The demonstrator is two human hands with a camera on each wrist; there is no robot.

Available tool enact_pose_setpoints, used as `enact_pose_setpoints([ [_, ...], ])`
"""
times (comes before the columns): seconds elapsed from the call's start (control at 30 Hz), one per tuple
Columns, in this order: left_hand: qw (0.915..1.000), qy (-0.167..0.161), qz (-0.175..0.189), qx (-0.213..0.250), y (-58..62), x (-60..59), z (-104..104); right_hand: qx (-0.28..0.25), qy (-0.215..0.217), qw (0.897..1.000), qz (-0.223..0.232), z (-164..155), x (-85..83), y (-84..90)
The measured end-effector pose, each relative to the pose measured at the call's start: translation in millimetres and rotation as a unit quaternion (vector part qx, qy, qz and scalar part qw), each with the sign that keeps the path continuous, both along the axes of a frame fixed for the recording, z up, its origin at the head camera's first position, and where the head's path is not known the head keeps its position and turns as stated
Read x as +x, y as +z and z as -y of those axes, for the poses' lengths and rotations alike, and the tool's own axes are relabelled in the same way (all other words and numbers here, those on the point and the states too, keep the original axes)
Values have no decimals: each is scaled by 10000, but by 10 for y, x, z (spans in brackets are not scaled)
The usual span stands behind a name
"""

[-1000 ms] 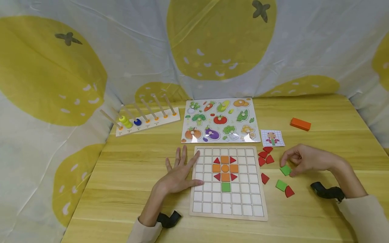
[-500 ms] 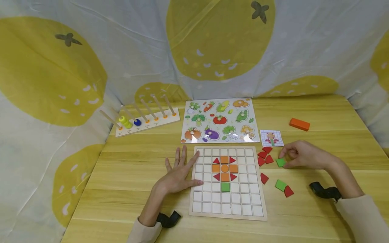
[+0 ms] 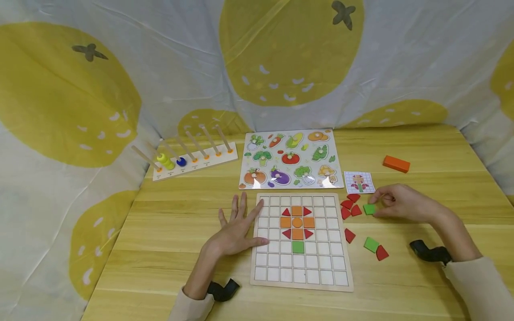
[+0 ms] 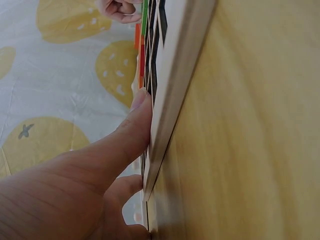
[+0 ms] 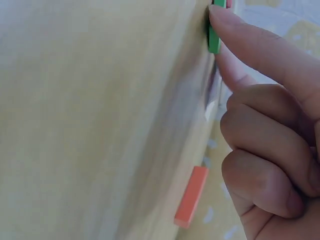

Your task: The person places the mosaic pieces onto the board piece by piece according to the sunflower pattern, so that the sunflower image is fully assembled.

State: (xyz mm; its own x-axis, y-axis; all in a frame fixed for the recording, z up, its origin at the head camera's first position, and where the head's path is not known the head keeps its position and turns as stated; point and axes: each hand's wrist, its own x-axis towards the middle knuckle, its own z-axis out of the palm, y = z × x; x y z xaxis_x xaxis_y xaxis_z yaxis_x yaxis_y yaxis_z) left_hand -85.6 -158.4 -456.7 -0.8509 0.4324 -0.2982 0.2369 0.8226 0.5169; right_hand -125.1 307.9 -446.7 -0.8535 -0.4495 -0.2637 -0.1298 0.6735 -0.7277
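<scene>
My left hand point(image 3: 234, 231) lies with spread fingers at the left edge of a wooden grid board point(image 3: 280, 261), its thumb and index finger touching the rim. Orange squares point(image 3: 296, 211), an orange circle point(image 3: 297, 222), red triangles point(image 3: 307, 211) and one green square point(image 3: 298, 247) sit in the grid. To the right of the board, my right hand point(image 3: 407, 206) pinches a green square tile point(image 3: 369, 209) between thumb and index finger. The right wrist view shows this tile point(image 5: 214, 37) edge-on, the other fingers curled.
Red quarter-circle pieces point(image 3: 356, 210) and another green square point(image 3: 371, 244) lie right of the board. Behind them are a small pattern card point(image 3: 359, 183) and an orange block point(image 3: 396, 163). A vegetable knob puzzle point(image 3: 291, 158) and a peg counting rack point(image 3: 195, 164) stand at the back.
My right hand has moved up and left with the green square tile, closer to the red pieces and the pattern card. The left hand has stayed still on the board's edge.
</scene>
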Motion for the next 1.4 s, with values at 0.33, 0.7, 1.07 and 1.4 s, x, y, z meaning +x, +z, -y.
enact_pose_setpoints([
  [0.33, 9992, 65, 118, -388, 79, -7, -41, -172, -52, 9998, -41, 312, 140, 244],
  [0.7, 9994, 29, 163, -303, 78, 5, -33, -356, 38, 9994, -25, 1369, 571, 253],
  [1.07, 9995, 10, 149, -291, 69, 0, -30, 336, 404, 9972, -541, 1814, 931, 77],
  [1.4, 9993, 0, 102, -348, 77, 0, -36, 58, 511, 9973, -525, 1827, 925, 51],
])
